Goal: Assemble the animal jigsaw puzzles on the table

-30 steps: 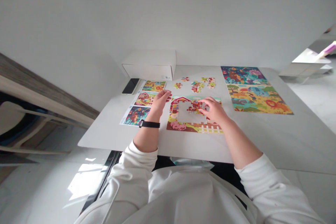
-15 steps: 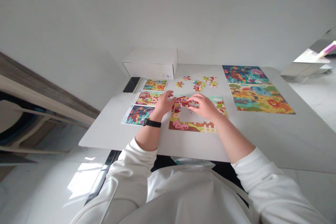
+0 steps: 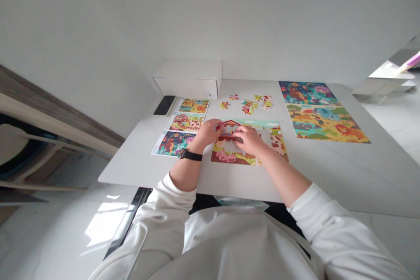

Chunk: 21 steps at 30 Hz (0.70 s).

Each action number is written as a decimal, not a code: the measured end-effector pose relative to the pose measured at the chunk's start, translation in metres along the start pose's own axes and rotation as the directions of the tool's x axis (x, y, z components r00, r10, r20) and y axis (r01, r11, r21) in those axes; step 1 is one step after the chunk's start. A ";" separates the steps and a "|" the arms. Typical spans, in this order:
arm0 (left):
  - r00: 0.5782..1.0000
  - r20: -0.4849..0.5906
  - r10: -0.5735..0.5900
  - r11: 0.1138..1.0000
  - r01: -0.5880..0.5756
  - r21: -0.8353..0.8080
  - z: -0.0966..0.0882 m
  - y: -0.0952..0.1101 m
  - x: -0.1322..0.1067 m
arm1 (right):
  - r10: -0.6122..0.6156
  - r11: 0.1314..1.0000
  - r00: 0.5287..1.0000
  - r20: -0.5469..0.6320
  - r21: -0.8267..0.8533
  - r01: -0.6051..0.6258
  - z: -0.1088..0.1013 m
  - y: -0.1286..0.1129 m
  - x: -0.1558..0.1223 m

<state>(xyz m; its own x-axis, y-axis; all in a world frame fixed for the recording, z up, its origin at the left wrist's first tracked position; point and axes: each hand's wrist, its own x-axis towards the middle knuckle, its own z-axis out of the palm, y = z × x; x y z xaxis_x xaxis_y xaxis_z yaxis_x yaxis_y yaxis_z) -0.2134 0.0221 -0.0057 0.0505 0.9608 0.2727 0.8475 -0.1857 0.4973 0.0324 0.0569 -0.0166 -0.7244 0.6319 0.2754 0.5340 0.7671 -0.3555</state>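
Observation:
A partly assembled farm jigsaw (image 3: 272, 138) with a red barn lies on the white table (image 3: 328, 170) in front of me. My right hand (image 3: 250, 139) rests curled over its middle, fingers pressed down on a red puzzle piece (image 3: 226, 137) near the barn. My left hand (image 3: 207, 133), with a black watch at the wrist, sits at the jigsaw's left edge, fingers bent and touching the same spot. Several loose puzzle pieces (image 3: 250, 104) lie beyond the jigsaw.
A finished colourful animal jigsaw (image 3: 320, 111) lies at the right. A sheet of picture cards (image 3: 182, 126) lies at the left, a black phone (image 3: 164, 105) beyond it and a white box (image 3: 188, 78) at the back. A wall stands behind.
My right hand carried a piece from the jigsaw's middle leftward to the barn area and lowered it. My left hand moved right onto the jigsaw's left edge.

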 end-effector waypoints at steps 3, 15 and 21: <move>1.000 0.026 -0.006 1.000 0.005 0.026 0.001 -0.001 0.000 | 0.010 1.000 1.000 0.011 0.000 -0.010 0.001 0.001 -0.001; 0.992 0.059 0.107 0.993 -0.110 0.045 0.005 -0.009 -0.003 | 0.034 0.999 0.999 0.033 0.036 -0.036 -0.013 0.000 -0.004; 0.995 0.059 0.084 0.994 -0.088 0.064 0.008 -0.010 -0.002 | 0.101 0.995 0.994 0.043 -0.012 -0.101 -0.026 0.010 -0.011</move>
<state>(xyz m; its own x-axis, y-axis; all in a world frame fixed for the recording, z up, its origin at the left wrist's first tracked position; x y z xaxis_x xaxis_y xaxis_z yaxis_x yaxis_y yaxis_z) -0.2179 0.0239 -0.0176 0.1523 0.9523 0.2646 0.8719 -0.2556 0.4178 0.0571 0.0608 -0.0004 -0.6844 0.7012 0.1996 0.6097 0.7006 -0.3707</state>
